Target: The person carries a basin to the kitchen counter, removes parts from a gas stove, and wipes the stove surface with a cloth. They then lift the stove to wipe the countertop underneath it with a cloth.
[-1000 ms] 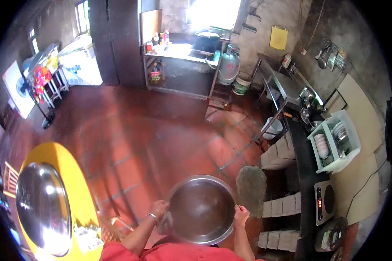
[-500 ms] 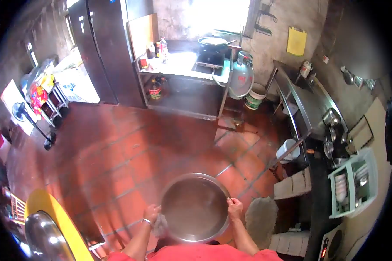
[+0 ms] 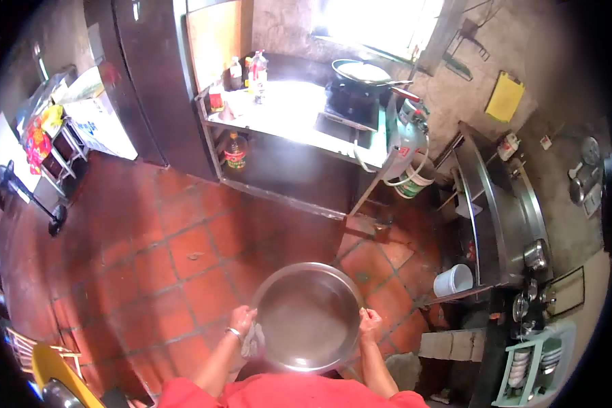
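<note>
A wide round metal basin (image 3: 309, 317) is held level in front of my red shirt, over the tiled floor. On its left edge my left hand (image 3: 243, 319) is closed, with a bracelet at the wrist and a greyish cloth (image 3: 253, 342) hanging just below the fingers. Gripping the right edge, my right hand (image 3: 369, 322) is closed too. The inside of the basin looks brownish and hazy; I cannot make out whether it holds liquid.
Ahead stands a metal table (image 3: 285, 126) with a stove, a pan (image 3: 362, 71) and bottles. Right of it are a gas cylinder (image 3: 408, 146), a sink counter (image 3: 500, 211), a white bucket (image 3: 453, 279) and a dish rack (image 3: 536, 367). A yellow table (image 3: 58, 370) is at lower left.
The view has moved forward: the metal table and stove look nearer, and the yellow table has slid toward the lower left corner. Both hands still hold the basin.
</note>
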Tool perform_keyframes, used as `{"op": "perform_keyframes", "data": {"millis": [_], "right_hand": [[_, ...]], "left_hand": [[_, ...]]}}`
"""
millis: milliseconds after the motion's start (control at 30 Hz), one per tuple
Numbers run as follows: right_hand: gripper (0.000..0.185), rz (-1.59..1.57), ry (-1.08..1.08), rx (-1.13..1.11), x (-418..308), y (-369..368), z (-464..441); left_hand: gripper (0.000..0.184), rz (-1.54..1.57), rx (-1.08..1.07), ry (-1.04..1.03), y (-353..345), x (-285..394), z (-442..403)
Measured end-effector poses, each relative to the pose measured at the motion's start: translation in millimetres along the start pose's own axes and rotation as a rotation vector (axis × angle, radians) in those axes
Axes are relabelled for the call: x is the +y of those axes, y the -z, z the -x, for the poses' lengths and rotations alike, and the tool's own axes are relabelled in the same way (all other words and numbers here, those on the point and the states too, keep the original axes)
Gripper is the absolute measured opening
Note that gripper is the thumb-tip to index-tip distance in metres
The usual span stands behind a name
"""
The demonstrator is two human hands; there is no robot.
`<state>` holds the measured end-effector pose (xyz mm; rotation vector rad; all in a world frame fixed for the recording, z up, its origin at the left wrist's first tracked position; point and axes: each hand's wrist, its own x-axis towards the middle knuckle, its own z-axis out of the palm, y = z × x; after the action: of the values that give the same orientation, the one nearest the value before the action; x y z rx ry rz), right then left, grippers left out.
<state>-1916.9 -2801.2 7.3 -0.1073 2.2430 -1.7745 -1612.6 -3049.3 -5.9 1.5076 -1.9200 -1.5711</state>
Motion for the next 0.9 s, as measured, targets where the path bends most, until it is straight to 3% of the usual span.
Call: {"op": "perform_keyframes", "data": {"millis": [167, 300, 367, 533, 700, 800, 900], "right_hand": [[0.016, 0.047, -0.077, 0.009, -10, -67, -76], [0.014, 0.172, -0.006, 0.020, 8, -130, -156], [0.015, 0.181, -0.003, -0.041, -2, -157, -190], [0.019, 0.211, -0.035, -0.124, -25, -239, -259], [0.020, 0.233, -0.114, -0.168, -27, -280, -324], [0.020, 0.339, -0.135, -0.144, -13, -304, -359], [0.017, 0.356, -0.166, -0.097, 3, -332, -394]], "left_hand": [[0.029, 0.008, 0.054, -0.043, 15, 74, -98], [0.030, 0.050, 0.069, -0.083, 15, 85, -191], [0.030, -0.065, 0.045, 0.036, 22, 99, -232], [0.034, -0.166, 0.130, 0.046, 26, 116, -321], [0.038, -0.269, -0.002, 0.215, 19, 124, -413], [0.036, -0.207, 0.058, 0.110, -2, 76, -476], [0.036, -0.295, -0.055, 0.071, -6, 105, -529]]}}
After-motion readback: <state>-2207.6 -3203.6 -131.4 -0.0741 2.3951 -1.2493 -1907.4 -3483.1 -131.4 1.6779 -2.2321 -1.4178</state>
